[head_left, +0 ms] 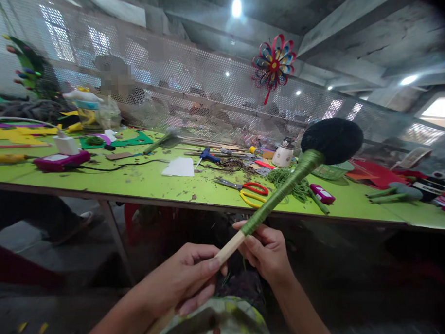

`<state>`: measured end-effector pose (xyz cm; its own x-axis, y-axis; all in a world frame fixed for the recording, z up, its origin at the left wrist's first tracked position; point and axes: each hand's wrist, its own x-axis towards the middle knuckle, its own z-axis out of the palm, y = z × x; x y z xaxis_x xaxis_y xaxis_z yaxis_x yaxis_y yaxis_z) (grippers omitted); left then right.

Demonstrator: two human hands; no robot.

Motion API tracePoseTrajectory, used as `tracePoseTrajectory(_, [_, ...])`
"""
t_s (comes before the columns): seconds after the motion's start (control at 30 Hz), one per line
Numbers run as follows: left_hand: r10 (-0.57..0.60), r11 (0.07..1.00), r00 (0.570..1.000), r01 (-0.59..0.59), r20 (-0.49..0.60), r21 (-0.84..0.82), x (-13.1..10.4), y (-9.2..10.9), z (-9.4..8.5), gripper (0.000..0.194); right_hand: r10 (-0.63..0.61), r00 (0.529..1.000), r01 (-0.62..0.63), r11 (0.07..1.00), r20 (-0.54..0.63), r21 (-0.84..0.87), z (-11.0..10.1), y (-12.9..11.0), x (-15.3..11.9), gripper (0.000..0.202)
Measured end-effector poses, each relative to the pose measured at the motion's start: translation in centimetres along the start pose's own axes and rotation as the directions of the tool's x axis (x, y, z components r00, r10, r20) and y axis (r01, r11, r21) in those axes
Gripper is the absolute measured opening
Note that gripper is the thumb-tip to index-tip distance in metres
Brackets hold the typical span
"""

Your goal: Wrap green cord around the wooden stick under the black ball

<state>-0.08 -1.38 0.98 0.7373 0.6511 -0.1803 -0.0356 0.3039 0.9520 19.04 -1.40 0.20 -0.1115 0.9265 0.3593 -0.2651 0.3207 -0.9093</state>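
Observation:
A wooden stick [230, 248] slants up to the right across my view. Green yarn [282, 193] is wound round its upper part, and a dark rounded, fuzzy head [331, 141] tops it. My left hand [191, 275] is closed round the bare wood low on the stick. Where the winding ends, my right hand [265, 248] pinches the green-wrapped stick between thumb and fingers. Whether a loose yarn end lies in those fingers is hard to make out. Beyond, on the table, lie scissors [245, 188] with red and yellow handles and a heap of green yarn [294, 184].
The green table [143, 184] spans the view, its front edge just past my hands. On it are a blue glue gun [209, 156], white paper [178, 167], a magenta box [61, 160], a similar stick [163, 140] and a green basket [330, 169]. Perforated mesh stands behind.

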Motion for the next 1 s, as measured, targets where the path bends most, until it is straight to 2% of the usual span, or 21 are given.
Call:
tracePoseTrajectory(0.1, [-0.001,0.994,0.995,0.011,0.097,-0.105,0.8,-0.3,-0.3,0.035,0.011,1.0,-0.011,1.0,-0.027,0.004,0.1,0.1,0.3,0.029])
tracePoseTrajectory(0.13, [-0.009,0.997,0.997,0.015,0.072,-0.079,1.2,-0.4,-0.2,0.037,0.015,0.999,-0.015,1.0,-0.048,-0.005,0.0,0.3,0.4,0.029])
tracePoseTrajectory(0.2, [0.024,0.995,0.994,-0.015,-0.103,0.095,1.7,-0.7,0.1,0.039,0.013,0.995,-0.016,0.999,-0.098,-0.032,-0.2,0.7,0.7,0.031])
tracePoseTrajectory(0.23, [0.098,0.972,0.967,-0.042,-0.236,0.231,1.9,-0.8,0.3,0.037,0.009,0.993,-0.014,0.999,-0.115,-0.044,-0.3,0.9,0.8,0.031])
tracePoseTrajectory(0.27, [0.218,0.923,0.908,-0.071,-0.359,0.379,1.9,-1.0,0.5,0.035,0.004,0.992,-0.011,0.999,-0.124,-0.053,-0.4,1.1,0.9,0.032])
tracePoseTrajectory(0.3, [0.352,0.852,0.828,-0.091,-0.436,0.515,1.8,-1.1,0.7,0.031,-0.001,0.992,-0.007,0.998,-0.124,-0.058,-0.6,1.3,0.9,0.032])
tracePoseTrajectory(0.33, [0.464,0.78,0.756,-0.101,-0.462,0.618,1.7,-1.1,0.9,0.028,-0.007,0.993,0.0,0.998,-0.116,-0.061,-0.6,1.3,0.8,0.031])
tracePoseTrajectory(0.37, [0.524,0.733,0.72,-0.107,-0.456,0.672,1.5,-1.1,1.0,0.026,-0.011,0.994,0.004,0.998,-0.106,-0.064,-0.7,1.4,0.7,0.031])
tracePoseTrajectory(0.4, [0.522,0.731,0.727,-0.112,-0.446,0.673,1.2,-0.9,1.1,0.026,-0.012,0.995,0.006,0.998,-0.096,-0.066,-0.7,1.3,0.6,0.03])
tracePoseTrajectory(0.43, [0.46,0.775,0.774,-0.111,-0.435,0.622,1.0,-0.8,1.1,0.03,-0.012,0.996,0.006,0.998,-0.089,-0.066,-0.7,1.2,0.5,0.029])
tracePoseTrajectory(0.5, [0.225,0.912,0.902,-0.062,-0.369,0.405,0.7,-0.4,0.9,0.041,-0.011,0.997,0.006,0.998,-0.078,-0.059,-0.6,0.9,0.4,0.028])
tracePoseTrajectory(0.53, [0.107,0.961,0.944,-0.017,-0.312,0.277,0.7,-0.2,0.7,0.045,-0.01,0.997,0.006,0.999,-0.073,-0.053,-0.6,0.7,0.3,0.027])
tracePoseTrajectory(0.6, [-0.04,0.994,0.981,0.058,-0.189,0.089,0.6,0.1,0.4,0.051,-0.001,0.998,-0.002,0.999,-0.061,-0.041,-0.4,0.4,0.3,0.026])
tracePoseTrajectory(0.67, [-0.079,0.995,0.988,0.087,-0.133,0.053,0.8,0.0,0.3,0.053,0.01,0.998,-0.012,0.999,-0.056,-0.035,-0.4,0.4,0.4,0.025])
tracePoseTrajectory(0.73, [-0.01,0.985,0.979,0.045,-0.203,0.168,1.0,-0.2,0.4,0.047,0.011,0.998,-0.013,0.999,-0.063,-0.032,-0.4,0.6,0.6,0.023])
tracePoseTrajectory(0.77, [0.09,0.961,0.957,-0.011,-0.275,0.278,1.0,-0.4,0.6,0.041,0.008,0.998,-0.01,1.0,-0.07,-0.03,-0.4,0.7,0.7,0.023])
tracePoseTrajectory(0.83, [0.361,0.849,0.853,-0.133,-0.377,0.511,1.1,-0.6,0.9,0.03,0.005,0.997,-0.007,1.0,-0.075,-0.026,-0.5,1.0,0.7,0.021])
tracePoseTrajectory(0.87, [0.452,0.794,0.808,-0.171,-0.378,0.583,1.1,-0.7,0.9,0.027,0.005,0.997,-0.007,1.0,-0.071,-0.025,-0.6,1.1,0.7,0.02])
tracePoseTrajectory(0.9, [0.476,0.776,0.801,-0.189,-0.363,0.602,1.0,-0.7,0.9,0.025,0.003,0.998,-0.005,1.0,-0.062,-0.025,-0.6,1.0,0.7,0.02])
tracePoseTrajectory(0.93, [0.434,0.805,0.833,-0.188,-0.342,0.563,0.8,-0.7,0.9,0.027,0.0,0.999,-0.001,1.0,-0.05,-0.025,-0.6,1.0,0.6,0.021])
tracePoseTrajectory(1.0, [0.224,0.923,0.94,-0.119,-0.258,0.366,0.5,-0.5,0.5,0.034,-0.005,1.0,0.005,1.0,-0.015,-0.02,-0.5,0.6,0.4,0.023])
